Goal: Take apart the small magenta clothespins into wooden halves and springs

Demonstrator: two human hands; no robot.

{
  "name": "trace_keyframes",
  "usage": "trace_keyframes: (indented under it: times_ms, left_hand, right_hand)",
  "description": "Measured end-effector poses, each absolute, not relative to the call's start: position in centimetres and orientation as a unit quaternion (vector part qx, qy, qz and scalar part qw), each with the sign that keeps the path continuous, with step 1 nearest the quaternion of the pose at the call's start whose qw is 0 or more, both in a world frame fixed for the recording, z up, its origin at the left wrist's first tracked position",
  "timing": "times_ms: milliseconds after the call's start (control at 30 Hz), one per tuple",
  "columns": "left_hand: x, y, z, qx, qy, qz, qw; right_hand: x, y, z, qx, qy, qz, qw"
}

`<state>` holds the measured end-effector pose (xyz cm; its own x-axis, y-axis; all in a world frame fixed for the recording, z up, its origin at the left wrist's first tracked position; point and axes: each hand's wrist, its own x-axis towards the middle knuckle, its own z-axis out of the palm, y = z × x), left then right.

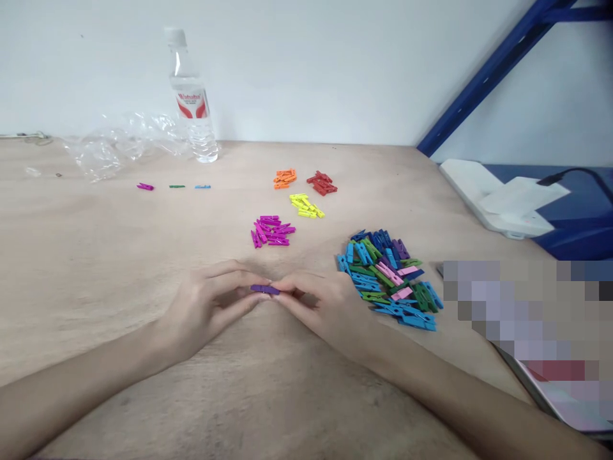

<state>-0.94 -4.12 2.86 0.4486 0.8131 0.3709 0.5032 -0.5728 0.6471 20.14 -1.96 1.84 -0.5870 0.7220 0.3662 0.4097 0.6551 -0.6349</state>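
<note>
A person sits at a pale wooden table (96,255), both bare forearms reaching in from the bottom of the view. The left hand (205,303) and right hand (325,306) meet at the middle, fingers curled and not spread, and they pinch a small purple clothespin (265,289) between their fingertips, one hand at each end. The clothespin lies flat and level, just above the tabletop.

Taking the hands as the clock's center, with 12 o'clock straight ahead, a mixed pile of clothespins (387,278) sits at 3 o'clock, just beside the right hand, in blue, green, pink and purple. A magenta group (271,230) lies at 12 o'clock. Farther out, a yellow group (305,206) lies at 1 o'clock, with an orange group (285,179) and a red group (322,183) beyond it.

At 10 o'clock, three single clothespins lie in a row, one magenta (145,186), one green (177,186) and one blue (202,186). Behind them stand a plastic water bottle (191,96) and a crumpled clear plastic bag (119,144). At the far right, a blue metal shelf frame (493,70) rises against the wall.
</note>
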Motion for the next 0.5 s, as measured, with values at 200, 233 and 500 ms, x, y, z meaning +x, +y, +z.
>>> trace_keyframes:
  times_ms: [200, 233, 500]
  left_hand:
    - [-0.9, -4.3, 3.1, 0.828, 0.393, 0.329, 0.226]
    - [-0.9, -4.3, 3.1, 0.826, 0.395, 0.329, 0.231]
    - [-1.6, -3.4, 2.3, 0.799, 0.391, 0.354, 0.29]
  right_hand:
    - [20.1, -2.2, 2.1, -0.337, -0.857, 0.249, 0.298]
    - [20.1, -2.2, 2.1, -0.343, -0.855, 0.253, 0.296]
    - [20.0, -1.0, 3.0, -0.315, -0.69, 0.621, 0.196]
